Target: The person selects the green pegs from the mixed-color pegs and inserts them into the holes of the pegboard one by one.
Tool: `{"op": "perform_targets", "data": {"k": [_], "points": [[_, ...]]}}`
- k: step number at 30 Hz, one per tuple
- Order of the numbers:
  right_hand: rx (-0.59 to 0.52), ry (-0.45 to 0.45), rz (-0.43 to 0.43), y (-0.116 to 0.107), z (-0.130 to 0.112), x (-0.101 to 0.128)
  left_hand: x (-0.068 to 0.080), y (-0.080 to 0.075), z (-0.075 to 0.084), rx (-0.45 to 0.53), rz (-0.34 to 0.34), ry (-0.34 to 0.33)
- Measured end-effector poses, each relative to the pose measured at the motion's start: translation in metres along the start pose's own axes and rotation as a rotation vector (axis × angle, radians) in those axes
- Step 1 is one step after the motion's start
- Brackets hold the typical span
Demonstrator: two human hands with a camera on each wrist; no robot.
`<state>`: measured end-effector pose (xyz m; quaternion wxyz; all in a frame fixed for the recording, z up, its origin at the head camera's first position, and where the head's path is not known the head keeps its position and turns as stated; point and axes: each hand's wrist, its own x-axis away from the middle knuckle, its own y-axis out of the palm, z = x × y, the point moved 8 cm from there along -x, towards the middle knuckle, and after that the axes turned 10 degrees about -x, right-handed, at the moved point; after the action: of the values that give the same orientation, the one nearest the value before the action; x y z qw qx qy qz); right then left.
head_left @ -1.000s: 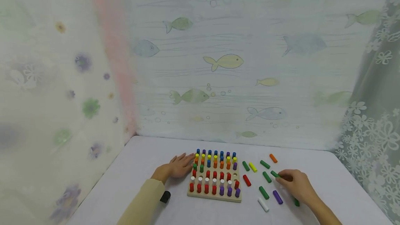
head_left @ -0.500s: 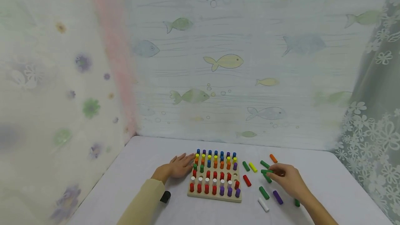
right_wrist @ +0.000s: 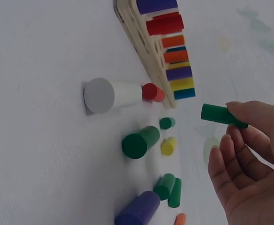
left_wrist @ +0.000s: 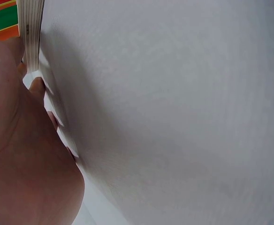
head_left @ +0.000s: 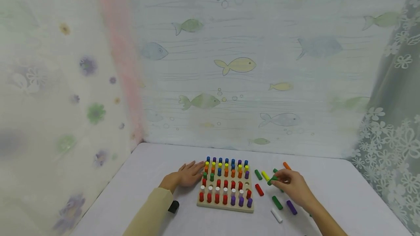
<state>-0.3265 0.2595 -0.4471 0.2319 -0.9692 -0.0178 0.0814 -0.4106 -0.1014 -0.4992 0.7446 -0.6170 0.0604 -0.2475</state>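
My right hand (head_left: 293, 188) pinches a green peg (head_left: 272, 181) between thumb and fingertips, raised above the loose pegs right of the wooden pegboard (head_left: 226, 207). In the right wrist view this green peg (right_wrist: 215, 114) tilts slightly, with the other fingers loosely bent below it. My left hand (head_left: 189, 174) lies flat on the table with fingers spread, its fingertips at the board's left edge. The left wrist view shows that hand (left_wrist: 19, 140) against the board's layered side (left_wrist: 30, 35). Rows of coloured pegs stand upright in the board; a few holes in its middle rows show bare.
Loose pegs lie on the white tablecloth right of the board, among them a red peg (head_left: 259, 189), a white peg (head_left: 276, 215), a purple peg (head_left: 291, 207) and an orange peg (head_left: 287, 165). A black object (head_left: 173, 206) sits by the left forearm. Patterned curtains hang behind.
My right hand has carried the green peg left from the right side of the loose pegs towards the board. The left hand has stayed in place.
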Motion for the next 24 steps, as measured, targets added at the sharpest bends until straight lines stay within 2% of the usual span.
{"op": "perform_targets", "data": {"k": [7,18,24], "points": [[-0.053,-0.021,-0.033,0.011,-0.005,-0.004,-0.002,0.003,-0.001,-0.005,0.002,-0.002],[-0.084,0.021,-0.048,0.024,-0.007,-0.007,-0.002,0.002,-0.001,-0.009,0.002,0.004],[-0.146,-0.059,-0.099,0.032,-0.014,-0.010,-0.002,0.002,-0.002,-0.009,0.001,0.000]]}}
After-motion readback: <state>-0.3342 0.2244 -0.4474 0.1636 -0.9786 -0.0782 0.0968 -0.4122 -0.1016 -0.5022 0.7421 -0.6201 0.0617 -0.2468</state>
